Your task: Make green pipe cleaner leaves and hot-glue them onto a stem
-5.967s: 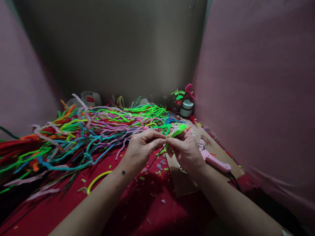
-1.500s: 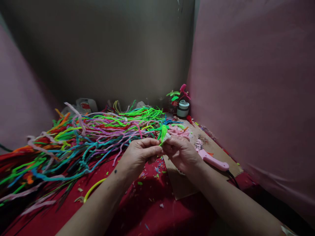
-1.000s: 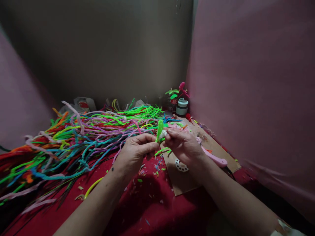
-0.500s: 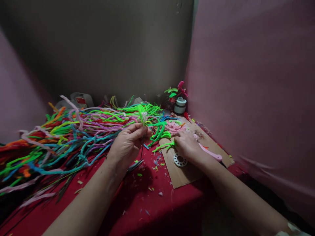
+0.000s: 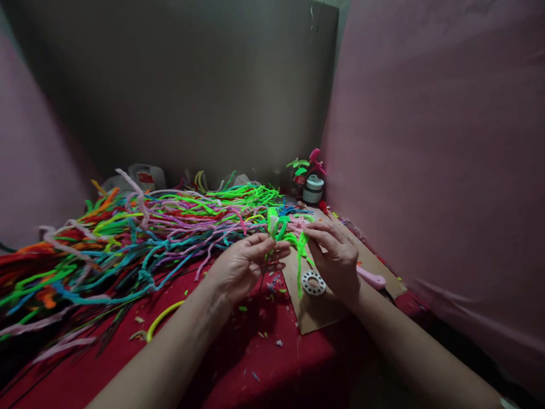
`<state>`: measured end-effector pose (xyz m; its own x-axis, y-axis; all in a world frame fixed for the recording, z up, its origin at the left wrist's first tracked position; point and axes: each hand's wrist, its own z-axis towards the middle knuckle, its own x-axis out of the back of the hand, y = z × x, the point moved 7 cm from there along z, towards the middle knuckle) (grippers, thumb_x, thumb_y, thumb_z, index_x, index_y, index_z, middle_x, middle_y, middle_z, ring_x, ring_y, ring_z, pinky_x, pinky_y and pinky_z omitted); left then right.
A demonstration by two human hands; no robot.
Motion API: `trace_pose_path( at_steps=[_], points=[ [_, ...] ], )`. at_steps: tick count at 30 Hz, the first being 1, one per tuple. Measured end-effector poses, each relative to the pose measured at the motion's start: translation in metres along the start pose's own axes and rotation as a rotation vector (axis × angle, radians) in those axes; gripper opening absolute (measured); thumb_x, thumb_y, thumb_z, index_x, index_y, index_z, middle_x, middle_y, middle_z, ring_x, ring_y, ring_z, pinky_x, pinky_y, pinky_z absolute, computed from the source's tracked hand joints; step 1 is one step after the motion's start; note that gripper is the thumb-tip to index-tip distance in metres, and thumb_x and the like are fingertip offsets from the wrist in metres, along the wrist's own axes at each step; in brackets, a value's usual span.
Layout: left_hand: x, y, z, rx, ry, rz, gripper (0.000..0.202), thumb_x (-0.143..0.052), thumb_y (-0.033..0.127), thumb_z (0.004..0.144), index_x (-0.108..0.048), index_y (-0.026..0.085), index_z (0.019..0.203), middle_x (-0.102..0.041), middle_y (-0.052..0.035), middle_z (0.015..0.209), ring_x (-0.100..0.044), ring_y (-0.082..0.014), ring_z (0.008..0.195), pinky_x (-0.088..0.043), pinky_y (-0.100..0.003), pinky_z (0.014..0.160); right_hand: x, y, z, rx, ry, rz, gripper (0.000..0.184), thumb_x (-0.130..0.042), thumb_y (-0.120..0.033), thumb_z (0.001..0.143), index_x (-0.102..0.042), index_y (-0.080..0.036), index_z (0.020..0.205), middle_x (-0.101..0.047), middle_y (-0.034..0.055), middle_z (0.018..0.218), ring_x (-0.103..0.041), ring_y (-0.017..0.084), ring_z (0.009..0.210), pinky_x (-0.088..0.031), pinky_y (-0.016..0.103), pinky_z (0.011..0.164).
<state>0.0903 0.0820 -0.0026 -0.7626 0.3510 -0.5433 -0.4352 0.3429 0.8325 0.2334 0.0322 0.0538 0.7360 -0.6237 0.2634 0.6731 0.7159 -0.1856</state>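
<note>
My left hand (image 5: 247,261) pinches a partly made pipe-cleaner flower (image 5: 273,222) between thumb and fingers. It has a bright green loop, white tips at its centre and a thin dark stem running down below the fingers. Just to the right, my right hand (image 5: 336,255) is closed on a green pipe-cleaner piece (image 5: 302,244), whose loose ends hang over the cardboard. The two green parts are close together but apart. Beneath the right hand's piece lies a white ring with round holes (image 5: 314,283).
A big heap of coloured pipe cleaners (image 5: 170,227) spreads over the red cloth (image 5: 238,363) at left. Cardboard (image 5: 317,315) lies at right with a pink handle (image 5: 372,277). A yellow curved piece (image 5: 164,315) shows by my left forearm. A white-and-dark jar (image 5: 313,189) stands behind.
My right hand has picked the green pipe-cleaner piece up from the cardboard and turned it so its ends dangle. My left hand has moved right and slightly down with the flower.
</note>
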Motion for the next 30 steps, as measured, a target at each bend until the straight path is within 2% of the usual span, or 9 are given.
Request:
trace_pose_path(
  at_steps=[5,10,13,16,18,20,23,26,30],
  points=[
    [-0.023,-0.018,-0.007,0.065,-0.061,-0.038,0.01,-0.066,0.017,0.073,-0.057,0.014,0.075,-0.066,-0.0056,0.077,-0.065,-0.0165,0.071,-0.05,-0.032,0.073,0.003,-0.007,-0.002,0.041,0.049,-0.078,0.021,-0.055,-0.004,0.078,-0.059,-0.02,0.091,-0.063,0.0059,0.093,-0.061,0.016,0.095,-0.051,0.033,0.083],
    [-0.018,-0.015,-0.004,-0.018,0.058,-0.029,0.016,-0.073,0.015,0.063,-0.058,0.011,0.064,-0.063,-0.0033,0.065,-0.058,-0.0087,0.054,-0.044,-0.019,0.052,-0.001,-0.007,-0.002,-0.055,0.018,-0.057,0.015,-0.052,-0.009,0.081,-0.059,-0.021,0.088,-0.062,0.0047,0.091,-0.06,0.016,0.092,-0.052,0.033,0.082],
    [-0.009,-0.004,-0.002,-0.096,0.126,0.009,0.017,-0.075,0.017,0.061,-0.059,0.01,0.061,-0.061,-0.0024,0.06,-0.052,-0.0056,0.048,-0.038,-0.016,0.046,0.001,-0.007,-0.001,-0.111,-0.073,-0.03,0.018,-0.049,-0.011,0.083,-0.06,-0.022,0.092,-0.062,0.0061,0.094,-0.06,0.017,0.093,-0.05,0.035,0.085],
    [-0.002,0.01,-0.002,-0.179,0.172,0.078,0.017,-0.076,0.017,0.058,-0.062,0.009,0.062,-0.06,-0.0018,0.058,-0.05,-0.0056,0.048,-0.037,-0.017,0.048,0.014,0.004,-0.009,-0.163,-0.165,-0.086,0.024,-0.046,-0.012,0.084,-0.061,-0.02,0.1,-0.061,0.0084,0.101,-0.058,0.019,0.097,-0.048,0.038,0.087],
    [0.0,0.018,-0.003,-0.224,0.186,0.125,0.017,-0.076,0.018,0.057,-0.063,0.01,0.062,-0.06,-0.0013,0.057,-0.051,-0.0062,0.049,-0.037,-0.018,0.049,0.026,0.023,-0.021,-0.252,-0.261,-0.271,0.024,-0.047,-0.017,0.083,-0.061,-0.018,0.103,-0.06,0.0107,0.103,-0.055,0.022,0.1,-0.045,0.041,0.088],
    [0.001,0.023,-0.005,-0.253,0.198,0.164,0.017,-0.076,0.019,0.057,-0.063,0.01,0.061,-0.059,-0.0006,0.056,-0.05,-0.0067,0.05,-0.036,-0.019,0.05,0.033,0.045,-0.038,-0.321,-0.428,-0.476,0.033,-0.049,-0.025,0.081,-0.058,-0.012,0.11,-0.06,0.0152,0.104,-0.052,0.028,0.102,-0.043,0.045,0.086],
    [0.001,0.025,-0.006,-0.273,0.206,0.213,0.017,-0.076,0.021,0.058,-0.062,0.011,0.06,-0.057,0.0001,0.053,-0.05,-0.0074,0.05,-0.035,-0.02,0.051,0.043,0.071,-0.061,-0.412,-0.593,-0.631,0.036,-0.048,-0.032,0.081,-0.06,-0.014,0.109,-0.058,0.0163,0.113,-0.055,0.027,0.092,-0.044,0.044,0.08],
    [0.0,0.026,-0.006,-0.287,0.205,0.249,0.017,-0.074,0.022,0.059,-0.061,0.011,0.059,-0.056,0.0004,0.053,-0.049,-0.0076,0.05,-0.035,-0.02,0.051,0.045,0.08,-0.072,-0.427,-0.659,-0.614,0.036,-0.044,-0.036,0.084,-0.062,-0.016,0.108,-0.057,0.0153,0.115,-0.056,0.026,0.09,-0.043,0.042,0.079],
    [0.004,0.027,-0.004,-0.297,0.218,0.247,0.017,-0.074,0.022,0.06,-0.061,0.012,0.06,-0.056,0.0012,0.053,-0.049,-0.0064,0.05,-0.035,-0.019,0.051,0.047,0.082,-0.077,-0.401,-0.731,-0.478,0.047,-0.048,-0.043,0.083,-0.053,-0.018,0.122,-0.055,0.0147,0.121,-0.05,0.028,0.109,-0.04,0.042,0.088]
  ],
)
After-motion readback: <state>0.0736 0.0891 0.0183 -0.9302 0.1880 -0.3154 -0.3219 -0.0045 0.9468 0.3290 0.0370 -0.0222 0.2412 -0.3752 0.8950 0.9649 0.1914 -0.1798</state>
